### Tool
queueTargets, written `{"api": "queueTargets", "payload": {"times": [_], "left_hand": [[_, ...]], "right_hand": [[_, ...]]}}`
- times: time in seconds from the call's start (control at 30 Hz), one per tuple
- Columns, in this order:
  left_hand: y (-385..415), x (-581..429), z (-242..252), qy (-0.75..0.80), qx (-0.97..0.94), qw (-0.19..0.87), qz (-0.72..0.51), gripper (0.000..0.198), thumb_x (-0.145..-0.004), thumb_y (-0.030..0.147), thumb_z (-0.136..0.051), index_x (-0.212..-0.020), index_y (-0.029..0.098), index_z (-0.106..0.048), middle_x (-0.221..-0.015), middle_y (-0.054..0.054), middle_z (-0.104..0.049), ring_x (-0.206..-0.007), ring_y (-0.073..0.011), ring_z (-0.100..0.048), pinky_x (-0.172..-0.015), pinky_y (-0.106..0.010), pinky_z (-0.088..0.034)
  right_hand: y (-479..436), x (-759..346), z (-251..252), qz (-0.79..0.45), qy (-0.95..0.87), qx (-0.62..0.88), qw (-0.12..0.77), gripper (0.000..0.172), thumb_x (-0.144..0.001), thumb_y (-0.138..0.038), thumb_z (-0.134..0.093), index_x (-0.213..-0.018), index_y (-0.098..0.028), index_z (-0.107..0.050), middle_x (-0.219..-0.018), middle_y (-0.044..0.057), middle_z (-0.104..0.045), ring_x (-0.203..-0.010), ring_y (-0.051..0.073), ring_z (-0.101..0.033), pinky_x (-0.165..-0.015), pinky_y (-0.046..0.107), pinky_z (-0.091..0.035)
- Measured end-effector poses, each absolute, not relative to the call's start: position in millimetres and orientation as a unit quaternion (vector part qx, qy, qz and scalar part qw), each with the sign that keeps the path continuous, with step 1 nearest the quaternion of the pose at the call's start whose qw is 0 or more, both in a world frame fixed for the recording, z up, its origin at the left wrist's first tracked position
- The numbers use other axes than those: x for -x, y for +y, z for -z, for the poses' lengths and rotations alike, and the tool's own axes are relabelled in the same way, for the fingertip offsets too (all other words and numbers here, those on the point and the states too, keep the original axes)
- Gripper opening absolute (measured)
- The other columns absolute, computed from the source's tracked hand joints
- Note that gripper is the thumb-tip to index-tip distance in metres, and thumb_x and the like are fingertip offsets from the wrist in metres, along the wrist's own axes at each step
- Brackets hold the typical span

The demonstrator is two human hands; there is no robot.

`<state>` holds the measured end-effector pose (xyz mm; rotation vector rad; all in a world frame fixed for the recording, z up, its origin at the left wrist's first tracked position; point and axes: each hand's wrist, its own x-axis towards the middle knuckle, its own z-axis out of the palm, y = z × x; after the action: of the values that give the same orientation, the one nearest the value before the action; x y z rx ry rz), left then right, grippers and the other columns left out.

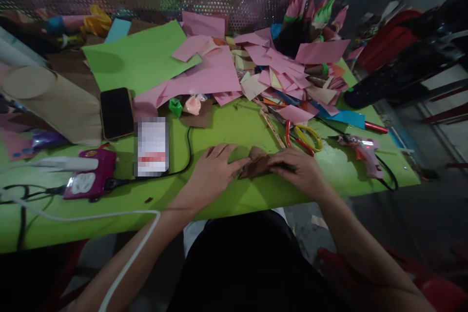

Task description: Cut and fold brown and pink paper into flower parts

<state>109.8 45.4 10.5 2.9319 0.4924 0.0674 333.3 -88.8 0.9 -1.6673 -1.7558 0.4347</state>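
- brown piece (256, 162): centre of frame, low over green table (226, 126)
- left hand (215, 171): thumb at its left end, can't tell if gripping
- right hand (302, 169): pinching its right end
- pink glue gun (370, 153): right side of frame, on table

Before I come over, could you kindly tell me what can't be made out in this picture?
All in the head view:
Brown piece: its full outline, partly covered by the left grip and right grip.
Pixelated screen: its content, masked by coarse blocks.
White cable: its lower run, cut off by the bottom edge.
Pink papers: whatever lies beneath, hidden by them.
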Motion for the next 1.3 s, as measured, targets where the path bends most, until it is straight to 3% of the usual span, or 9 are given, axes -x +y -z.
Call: {"api": "queueTargets", "payload": {"times": [0.27, 0.53, 0.8, 1.3], "left_hand": [[46.6, -112.5, -13.7, 0.183, -0.970, 0.155, -0.028, 0.036, -0.095, 0.026, -0.056, -0.129, 0.035, -0.061, -0.141, -0.007, -0.051, -0.129, -0.0294, -0.046, -0.103, -0.050, -0.041], [44.8, -110.9, -9.9, 0.185, -0.969, 0.156, -0.043, 0.034, -0.095, 0.029, -0.057, -0.128, 0.035, -0.061, -0.142, -0.007, -0.049, -0.130, -0.0285, -0.045, -0.105, -0.049, -0.039], [41.7, -111.8, -11.1, 0.189, -0.967, 0.163, -0.055, 0.041, -0.095, 0.053, -0.049, -0.126, 0.032, -0.063, -0.140, -0.009, -0.050, -0.128, -0.0305, -0.046, -0.103, -0.050, -0.040], [39.1, -112.1, -9.4, 0.201, -0.967, 0.151, -0.053, 0.035, -0.094, 0.042, -0.057, -0.128, 0.033, -0.062, -0.141, -0.009, -0.051, -0.129, -0.0301, -0.046, -0.104, -0.049, -0.040]], "right_hand": [[-82.5, -325.7, -3.1, -0.158, -0.644, 0.669, 0.336, 0.009, -0.091, -0.027, -0.063, -0.088, -0.023, -0.071, -0.081, 0.003, -0.072, -0.077, 0.020, -0.066, -0.073, 0.035, -0.051], [-78.5, -318.3, 0.2, -0.145, -0.614, 0.701, 0.332, 0.010, -0.090, -0.029, -0.064, -0.083, -0.022, -0.068, -0.077, 0.004, -0.069, -0.074, 0.021, -0.064, -0.068, 0.034, -0.049], [-75.3, -312.4, 4.6, -0.108, -0.604, 0.728, 0.304, 0.013, -0.090, -0.031, -0.063, -0.082, -0.021, -0.065, -0.076, 0.004, -0.068, -0.073, 0.021, -0.062, -0.065, 0.034, -0.046], [-72.8, -307.8, 6.3, -0.094, -0.577, 0.756, 0.294, 0.015, -0.088, -0.033, -0.064, -0.078, -0.022, -0.063, -0.074, 0.004, -0.067, -0.069, 0.020, -0.061, -0.061, 0.032, -0.044]]}}
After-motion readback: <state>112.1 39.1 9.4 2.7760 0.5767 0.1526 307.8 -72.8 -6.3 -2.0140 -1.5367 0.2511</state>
